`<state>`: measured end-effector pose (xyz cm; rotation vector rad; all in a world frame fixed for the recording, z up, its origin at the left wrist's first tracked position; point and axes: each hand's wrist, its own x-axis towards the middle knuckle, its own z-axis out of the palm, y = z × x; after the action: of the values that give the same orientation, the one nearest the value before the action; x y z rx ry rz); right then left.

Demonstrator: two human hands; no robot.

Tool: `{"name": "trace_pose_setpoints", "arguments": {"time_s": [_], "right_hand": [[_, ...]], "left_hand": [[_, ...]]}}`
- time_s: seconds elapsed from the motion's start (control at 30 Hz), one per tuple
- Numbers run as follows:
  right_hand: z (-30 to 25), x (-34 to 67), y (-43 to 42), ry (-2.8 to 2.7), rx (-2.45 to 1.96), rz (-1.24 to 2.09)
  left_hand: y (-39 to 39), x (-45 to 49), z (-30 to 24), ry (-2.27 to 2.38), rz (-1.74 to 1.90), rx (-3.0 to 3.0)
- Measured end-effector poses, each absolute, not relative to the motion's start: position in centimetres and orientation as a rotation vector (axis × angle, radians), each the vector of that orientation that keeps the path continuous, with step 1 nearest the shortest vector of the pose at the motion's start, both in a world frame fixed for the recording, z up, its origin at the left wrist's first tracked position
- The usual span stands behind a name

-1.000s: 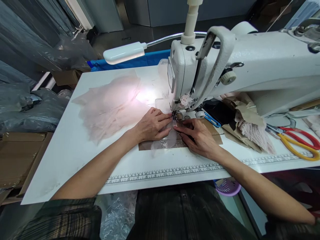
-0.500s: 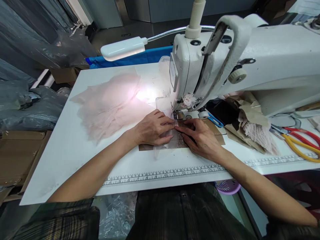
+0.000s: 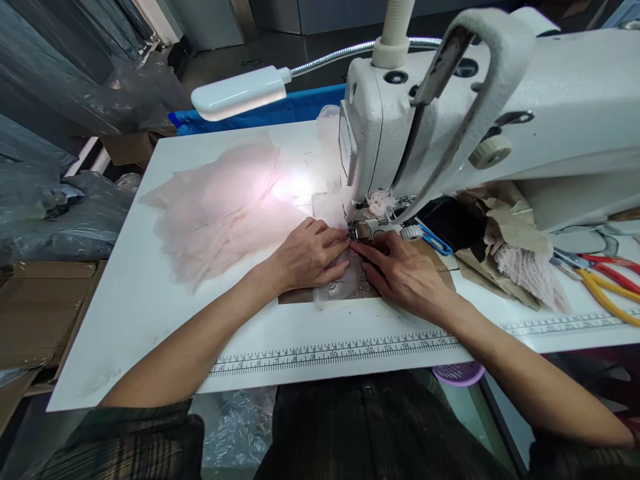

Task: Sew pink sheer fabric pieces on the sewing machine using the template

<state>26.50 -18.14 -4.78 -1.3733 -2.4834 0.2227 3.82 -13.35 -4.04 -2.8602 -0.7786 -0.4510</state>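
Note:
My left hand (image 3: 316, 253) lies just left of the sewing machine's presser foot (image 3: 353, 230), its fingers pressed together on a small piece of sheer pale fabric (image 3: 340, 285). From the other side my right hand (image 3: 400, 270) holds the same fabric, index fingertip close in front of the foot. The two hands' fingertips nearly meet there. Beneath the fabric is a brown sheet (image 3: 295, 297) on the white table (image 3: 165, 347). Part of the fabric is hidden under my fingers.
A heap of sheer pink fabric (image 3: 215, 207) lies left under a lamp (image 3: 240, 93). The machine head (image 3: 370, 127) rises above my right hand. To the right are a blue-handled tool (image 3: 434, 239), a dark phone-like object (image 3: 455, 223), brown paper (image 3: 520, 227) and red-and-yellow-handled tools (image 3: 607, 290).
Both hands have moved slightly forward toward the presser foot with the fabric. The camera view has shifted a little, so the machine appears slightly larger. The pink heap stays in place.

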Motion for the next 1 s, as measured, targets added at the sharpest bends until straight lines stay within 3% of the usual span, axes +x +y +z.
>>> {"name": "trace_pose_setpoints", "arguments": {"time_s": [0.33,0.5,0.57,0.73,0.9,1.0], "right_hand": [[-4.0,29.1,-17.6,-2.299,-1.246,0.607],[-3.4,31.2,-18.0,-2.322,-1.144,0.807],[-3.5,31.5,-18.0,-2.338,-1.123,0.781],[-3.4,29.8,-17.9,-2.401,-1.027,0.564],[-3.7,27.1,-18.3,-2.475,-0.902,0.479],[-4.4,26.6,-18.4,-2.531,-0.861,0.402]], "left_hand": [[-14.0,3.4,-1.1,-1.01,-0.457,-2.802],[-17.1,3.3,0.6,-0.764,-0.484,-3.066],[-18.0,3.7,-0.7,-0.647,-0.415,-3.111],[-17.2,4.1,-4.0,-0.821,-0.693,-2.986],[-15.7,4.5,-3.8,-1.282,-1.093,-2.834],[-15.7,4.5,-3.8,-1.17,-1.157,-2.831]]}}
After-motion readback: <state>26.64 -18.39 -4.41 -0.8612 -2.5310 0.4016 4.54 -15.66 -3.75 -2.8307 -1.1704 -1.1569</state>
